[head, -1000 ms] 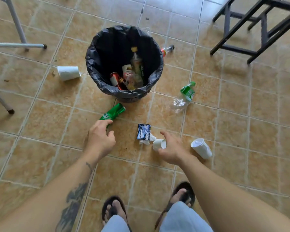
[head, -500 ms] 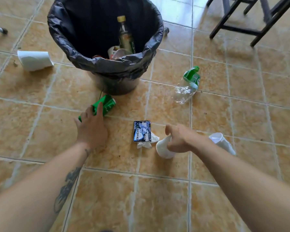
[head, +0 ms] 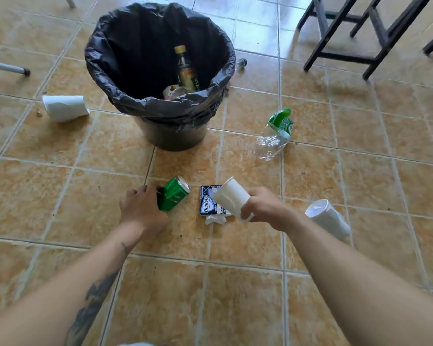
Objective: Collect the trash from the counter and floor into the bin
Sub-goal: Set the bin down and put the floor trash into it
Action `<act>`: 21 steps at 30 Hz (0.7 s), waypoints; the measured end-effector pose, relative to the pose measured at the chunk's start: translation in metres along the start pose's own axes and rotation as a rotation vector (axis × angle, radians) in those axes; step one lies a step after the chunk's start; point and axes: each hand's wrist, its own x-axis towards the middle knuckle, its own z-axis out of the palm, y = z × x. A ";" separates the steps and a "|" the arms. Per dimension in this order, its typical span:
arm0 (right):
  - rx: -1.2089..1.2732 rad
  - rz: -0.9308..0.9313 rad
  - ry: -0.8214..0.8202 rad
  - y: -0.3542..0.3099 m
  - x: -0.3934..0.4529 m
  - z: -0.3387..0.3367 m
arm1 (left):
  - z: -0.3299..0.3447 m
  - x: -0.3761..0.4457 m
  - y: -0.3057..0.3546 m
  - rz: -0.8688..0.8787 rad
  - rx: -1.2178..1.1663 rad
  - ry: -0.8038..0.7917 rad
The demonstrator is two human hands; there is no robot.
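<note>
A round bin (head: 175, 136) lined with a black bag stands on the tiled floor, with a bottle and other trash inside. My left hand (head: 141, 212) grips a crushed green can (head: 173, 194), lifted a little in front of the bin. My right hand (head: 266, 208) holds a white paper cup (head: 231, 196) by its rim end, above a blue gum packet (head: 208, 201) and a crumpled white scrap (head: 214, 220) on the floor. Other trash lies around: a white cup (head: 328, 217) right of my right hand, a crushed clear bottle with a green label (head: 276, 132), and a white cup (head: 65, 108) left of the bin.
Dark chair legs (head: 360, 33) stand at the far right. Grey metal legs (head: 8, 68) reach in at the far left. A small bottle (head: 241, 63) peeks out behind the bin. Tiled floor lies in front of me.
My left hand closed on the green can and raised it off the floor. My right hand lifted the white cup from the floor. The view drew back from the bin.
</note>
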 end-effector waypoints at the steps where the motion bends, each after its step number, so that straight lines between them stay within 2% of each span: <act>1: -0.050 -0.035 0.020 -0.001 0.006 0.015 | 0.000 0.001 -0.002 0.023 -0.068 0.034; 4: -0.205 -0.050 0.083 -0.001 0.026 0.052 | 0.000 0.005 -0.011 0.060 -0.248 0.081; 11: -0.692 -0.216 0.151 0.021 0.039 0.095 | 0.007 -0.017 -0.036 -0.060 -0.466 0.142; 17: -0.623 -0.308 0.251 0.029 0.035 0.087 | -0.011 -0.030 -0.023 0.099 -0.482 0.189; 21: -0.566 -0.490 0.525 0.006 0.018 0.047 | -0.043 -0.041 0.003 0.346 -0.458 0.307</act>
